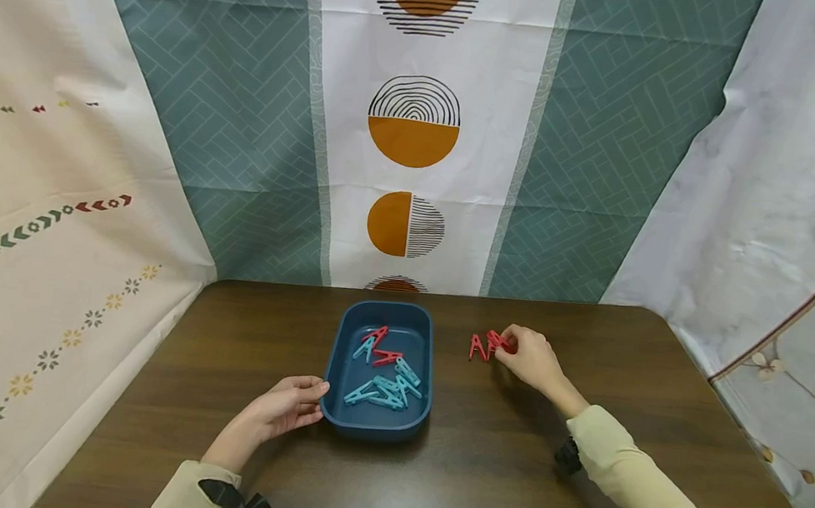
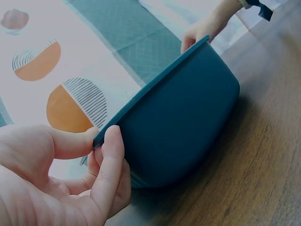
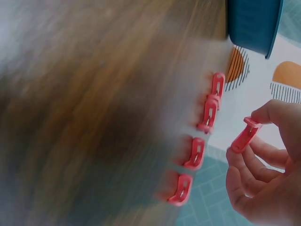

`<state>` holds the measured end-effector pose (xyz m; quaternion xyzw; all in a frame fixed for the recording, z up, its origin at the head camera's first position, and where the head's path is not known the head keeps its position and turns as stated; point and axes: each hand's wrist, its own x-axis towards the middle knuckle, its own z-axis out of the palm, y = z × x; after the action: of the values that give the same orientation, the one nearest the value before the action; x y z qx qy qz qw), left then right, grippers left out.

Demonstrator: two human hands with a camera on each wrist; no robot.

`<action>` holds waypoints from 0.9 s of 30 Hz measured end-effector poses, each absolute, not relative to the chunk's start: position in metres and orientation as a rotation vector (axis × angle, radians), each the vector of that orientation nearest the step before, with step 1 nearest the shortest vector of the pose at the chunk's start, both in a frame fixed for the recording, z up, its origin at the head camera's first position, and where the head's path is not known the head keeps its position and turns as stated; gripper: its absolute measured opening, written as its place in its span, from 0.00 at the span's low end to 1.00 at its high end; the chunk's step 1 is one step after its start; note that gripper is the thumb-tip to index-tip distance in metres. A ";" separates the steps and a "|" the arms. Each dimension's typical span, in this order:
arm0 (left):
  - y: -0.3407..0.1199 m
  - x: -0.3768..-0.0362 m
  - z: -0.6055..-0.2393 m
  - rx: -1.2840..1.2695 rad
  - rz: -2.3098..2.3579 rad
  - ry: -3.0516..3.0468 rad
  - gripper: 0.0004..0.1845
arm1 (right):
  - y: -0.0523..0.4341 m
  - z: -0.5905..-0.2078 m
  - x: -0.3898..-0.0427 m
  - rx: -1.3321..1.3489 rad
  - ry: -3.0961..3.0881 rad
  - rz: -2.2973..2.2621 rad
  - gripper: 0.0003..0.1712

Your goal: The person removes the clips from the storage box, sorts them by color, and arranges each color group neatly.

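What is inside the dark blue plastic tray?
Inside the dark blue plastic tray lie light blue clothespins and red clothespins. Whether more lie beneath the heap cannot be seen.

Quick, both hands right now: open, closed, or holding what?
Left hand: grips the rim of the blue tray.
Right hand: pinches one red peg above the pegs on the table.

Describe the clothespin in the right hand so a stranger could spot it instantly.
On the dark wooden table, look right of the blue tray to a cluster of red clothespins lying on the wood. The red clothespin meant is beside them, the only one lifted off the table, pinched in the right hand.
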<state>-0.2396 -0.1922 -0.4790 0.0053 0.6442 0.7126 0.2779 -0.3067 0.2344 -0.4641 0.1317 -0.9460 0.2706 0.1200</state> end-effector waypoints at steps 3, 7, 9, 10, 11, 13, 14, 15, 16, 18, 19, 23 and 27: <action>-0.192 -0.238 -0.478 0.012 1.912 1.721 0.11 | 0.239 -0.465 -0.305 0.361 -2.781 0.782 0.10; -0.192 -0.237 -0.476 0.021 1.920 1.708 0.11 | 0.244 -0.466 -0.304 0.331 -2.803 0.769 0.11; -0.192 -0.237 -0.476 0.026 1.922 1.706 0.11 | 0.246 -0.467 -0.303 0.330 -2.814 0.761 0.11; -0.192 -0.237 -0.476 0.023 1.924 1.706 0.11 | 0.247 -0.467 -0.303 0.330 -2.819 0.758 0.11; -0.192 -0.237 -0.476 0.019 1.926 1.708 0.11 | 0.248 -0.467 -0.303 0.329 -2.825 0.755 0.12; -0.192 -0.237 -0.475 0.016 1.925 1.709 0.11 | 0.251 -0.469 -0.302 0.327 -2.840 0.743 0.12; -0.192 -0.237 -0.476 0.009 1.925 1.710 0.11 | 0.252 -0.470 -0.301 0.321 -2.847 0.736 0.12; -0.192 -0.237 -0.476 0.003 1.927 1.708 0.11 | 0.252 -0.471 -0.301 0.315 -2.853 0.733 0.12; -0.192 -0.237 -0.476 -0.002 1.930 1.706 0.11 | 0.254 -0.472 -0.301 0.314 -2.859 0.726 0.12; -0.191 -0.237 -0.476 -0.001 1.930 1.702 0.10 | 0.256 -0.474 -0.301 0.306 -2.872 0.716 0.11; -0.191 -0.237 -0.476 0.003 1.931 1.700 0.10 | 0.256 -0.475 -0.302 0.303 -2.878 0.713 0.11; -0.191 -0.237 -0.475 0.006 1.930 1.700 0.09 | 0.258 -0.476 -0.301 0.283 -2.906 0.705 0.11; -0.191 -0.236 -0.474 0.009 1.926 1.703 0.10 | 0.260 -0.476 -0.299 0.273 -2.928 0.688 0.12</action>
<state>-0.2362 -0.1913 -0.4744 0.0035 0.6356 0.7189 0.2814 -0.2990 0.2602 -0.4759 0.0903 -0.9677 0.2275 0.0607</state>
